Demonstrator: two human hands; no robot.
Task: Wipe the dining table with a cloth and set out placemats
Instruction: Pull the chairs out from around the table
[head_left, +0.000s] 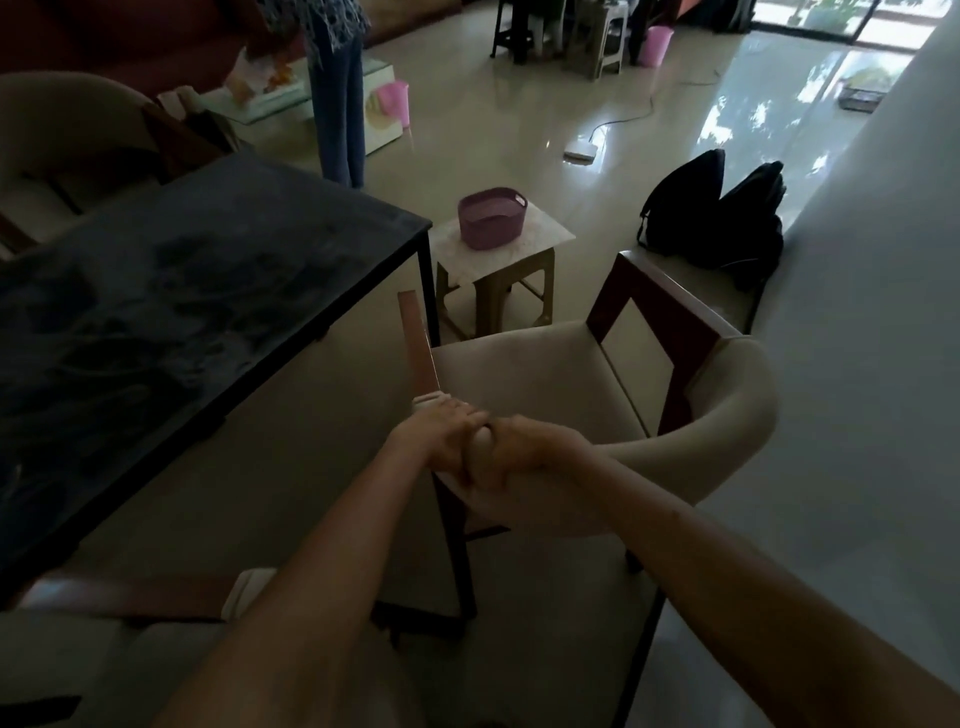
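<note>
Dining table: my dark rectangular dining table with a black frame (171, 291) fills the left side, its top streaked and bare; I see no cloth or placemat on it.
Left hand: my left hand (447, 441) rests on the near end of the cream upholstered armchair with dark red wood frame (545, 364), fingers curled over the front of its armrest, gripping it.
Right hand: my right hand (524, 467) sits just beside the left, touching it, fingers wrapped round the same rounded cream rail of the chair.
Table edge: the table's near long edge runs diagonally from lower left up to its far right corner; the chair's left wooden armrest comes close to that corner leg.
Open floor: a strip of pale glossy tiled floor (597, 104) lies between table and chair, and widens well beyond them.
Stool: a small beige plastic stool with a marbled top (498, 270) stands past the table corner, carrying a purple oval plastic basket (492, 217).
Right side: a white wall (883, 312) closes in near the chair's back; two black backpacks (717, 213) lean there on another seat.
Near left: a second cream chair's arm (130, 597) sits below the table edge.
Far: a person in blue jeans (336, 93) stands beyond the table beside a pink bin (394, 101).
</note>
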